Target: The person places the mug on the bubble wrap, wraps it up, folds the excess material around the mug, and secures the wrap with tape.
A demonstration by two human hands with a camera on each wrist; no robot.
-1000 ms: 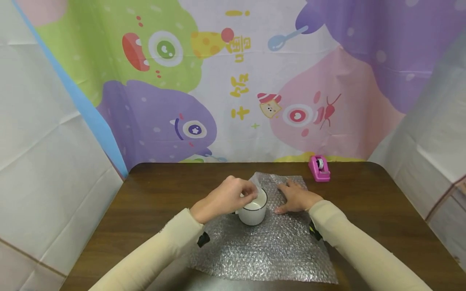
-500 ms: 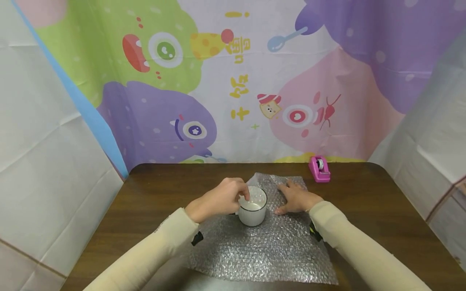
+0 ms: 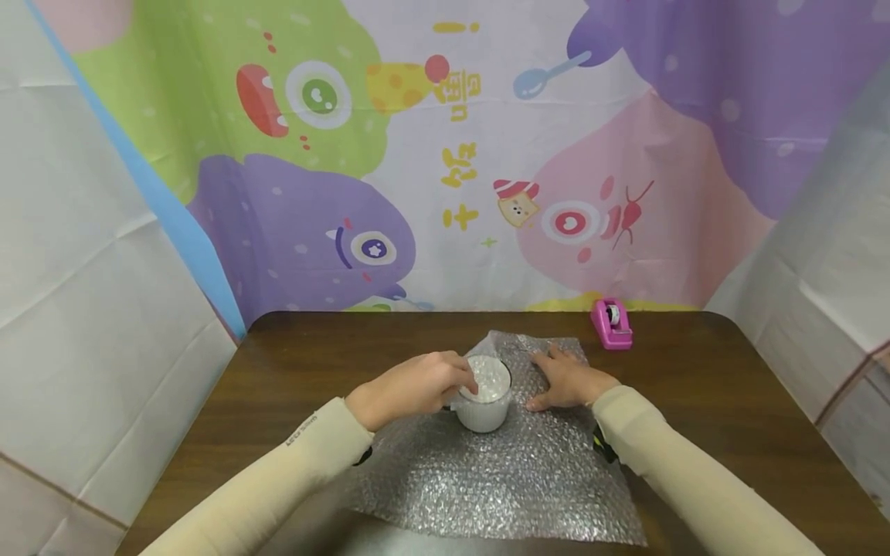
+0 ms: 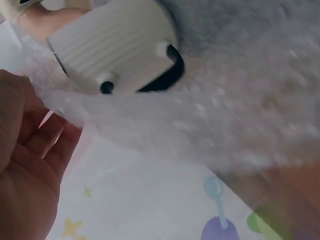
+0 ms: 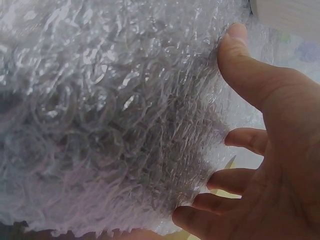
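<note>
A white ribbed mug (image 3: 481, 417) with a dark rim stands upright on a sheet of bubble wrap (image 3: 514, 479). Its black handle (image 4: 167, 75) shows in the left wrist view. My left hand (image 3: 424, 384) is at the mug's left side and pinches the edge of the wrap, which is drawn over the mug's mouth. To the right of the mug, my right hand (image 3: 570, 381) rests on the wrap with fingers spread. In the right wrist view, the thumb and fingertips of that hand (image 5: 280, 145) lie against the bubbles.
A pink tape dispenser (image 3: 613, 324) stands at the back right of the brown wooden table (image 3: 306, 363). Behind the table hangs a cartoon-printed curtain (image 3: 459, 255). Pale sheets (image 3: 104, 255) stand at the left and right sides.
My left hand has moved a little left and toward me, pulling the wrap's edge across the mug's mouth, which was open before. My right hand stays in place.
</note>
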